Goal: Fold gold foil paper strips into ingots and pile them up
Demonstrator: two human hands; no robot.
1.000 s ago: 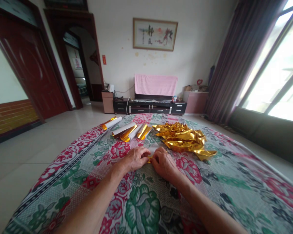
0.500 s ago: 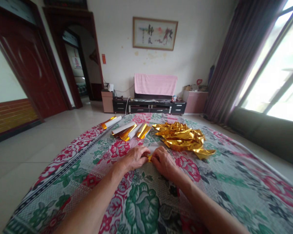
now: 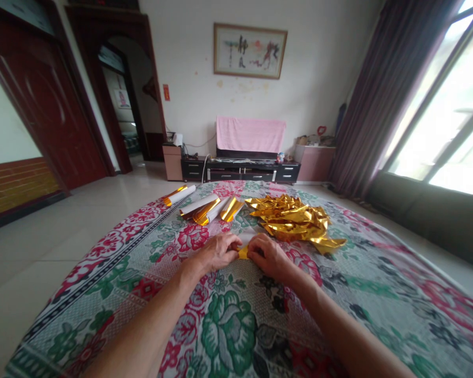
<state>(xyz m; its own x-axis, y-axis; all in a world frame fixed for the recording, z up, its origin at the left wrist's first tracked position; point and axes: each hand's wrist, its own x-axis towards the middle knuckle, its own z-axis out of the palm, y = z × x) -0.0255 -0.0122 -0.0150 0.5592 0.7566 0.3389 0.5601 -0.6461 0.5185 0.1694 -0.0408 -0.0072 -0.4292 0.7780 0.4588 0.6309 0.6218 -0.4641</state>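
A small sheet of gold paper with a white reverse side lies on the flowered tablecloth between my hands. My left hand pinches its left edge, fingers curled. On the right edge, my right hand is closed with bent fingers. Beyond my right hand sits a heap of folded, shiny gold paper pieces. Several curled gold and white sheets rest behind my left hand, and another rolled sheet is at the table's far left edge.
The round table is covered by a patterned cloth. Past it stand a low black cabinet and a screen under a pink cloth. A dark curtain hangs at the right, and a red door is at the left.
Both hands stay on the small sheet. A little more of its gold side shows between my fingers, and the right hand's fingers have shifted slightly. The view has tilted slightly.
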